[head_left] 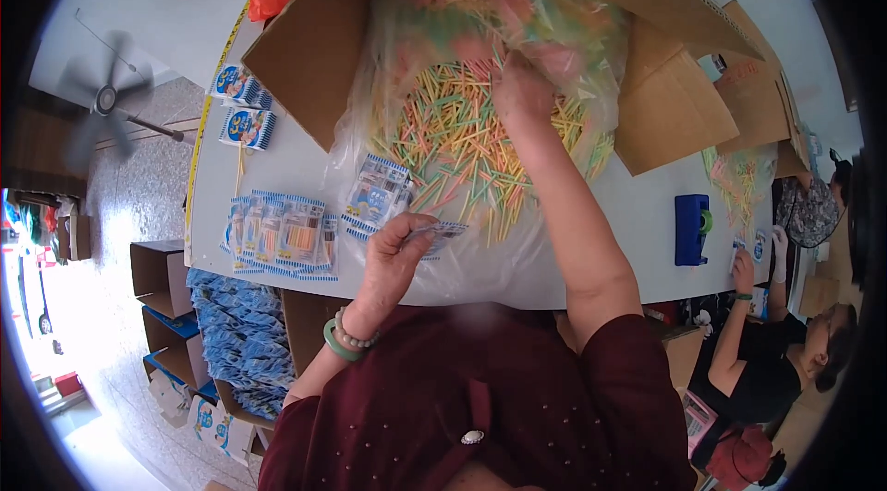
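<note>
My left hand (395,255) has its thumb and fingers pinched on a small clear packet (445,230) with blue edging, in front of the large pile. Further in, my right hand (525,96) reaches among thin pastel sticks (462,112) in pink, yellow and green. Its fingers are curled inward; whether they grip any sticks is hard to make out. The sticks lie loose in a clear plastic bag (356,135), spilling from a cardboard box (314,57) turned toward me. Flat blue-and-white packets (377,193) lie just beyond my left hand.
Filled packets (282,230) lie in an overlapping row at the left, with stacked packets (248,128) behind. A blue tape dispenser (690,230) stands at the right. Below the table's left edge is a box of blue packets (236,334). A co-worker (785,352) sits at far right.
</note>
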`<state>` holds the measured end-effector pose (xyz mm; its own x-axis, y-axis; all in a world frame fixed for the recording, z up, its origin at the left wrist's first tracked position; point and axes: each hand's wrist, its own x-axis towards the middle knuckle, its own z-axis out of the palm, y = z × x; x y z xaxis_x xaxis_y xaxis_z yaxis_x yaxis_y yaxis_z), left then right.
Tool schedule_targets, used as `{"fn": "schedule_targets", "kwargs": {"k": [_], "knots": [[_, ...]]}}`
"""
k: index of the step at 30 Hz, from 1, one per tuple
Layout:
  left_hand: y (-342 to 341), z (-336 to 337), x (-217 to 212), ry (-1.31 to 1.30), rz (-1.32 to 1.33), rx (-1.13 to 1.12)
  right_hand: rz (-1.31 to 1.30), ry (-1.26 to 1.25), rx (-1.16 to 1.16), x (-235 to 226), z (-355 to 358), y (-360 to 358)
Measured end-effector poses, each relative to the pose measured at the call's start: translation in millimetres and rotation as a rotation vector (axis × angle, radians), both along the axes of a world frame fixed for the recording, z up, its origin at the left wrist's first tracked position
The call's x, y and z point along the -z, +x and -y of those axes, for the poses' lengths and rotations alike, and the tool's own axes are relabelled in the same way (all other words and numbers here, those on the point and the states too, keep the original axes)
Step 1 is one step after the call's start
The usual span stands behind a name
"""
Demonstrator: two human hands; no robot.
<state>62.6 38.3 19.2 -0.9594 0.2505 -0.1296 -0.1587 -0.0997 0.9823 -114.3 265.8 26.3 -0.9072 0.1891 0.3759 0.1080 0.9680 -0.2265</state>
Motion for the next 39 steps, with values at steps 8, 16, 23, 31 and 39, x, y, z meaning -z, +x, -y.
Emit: {"fn": "schedule_targets", "kwargs": {"k": [8, 16, 23, 31, 39], "knots": [[-5, 11, 3, 0.012, 0.095, -0.035, 0.107, -0.483, -0.060, -6, -28, 7], [-7, 14, -7, 0.102, 0.029, -0.032, -0.230, -0.221, -0.437, -16, 9, 96], [5, -4, -11, -0.232, -0.467, 0.196, 0.216, -0.735, -0.794, 56, 69, 164], [-1, -10, -23, -0.364, -0.655, 0.163, 0.221, -0.949, -0.704, 45, 68, 170], [2, -13, -9, -0.570, -0.895, 0.232, 0.141, -0.747, -0.798, 55, 71, 171]]}}
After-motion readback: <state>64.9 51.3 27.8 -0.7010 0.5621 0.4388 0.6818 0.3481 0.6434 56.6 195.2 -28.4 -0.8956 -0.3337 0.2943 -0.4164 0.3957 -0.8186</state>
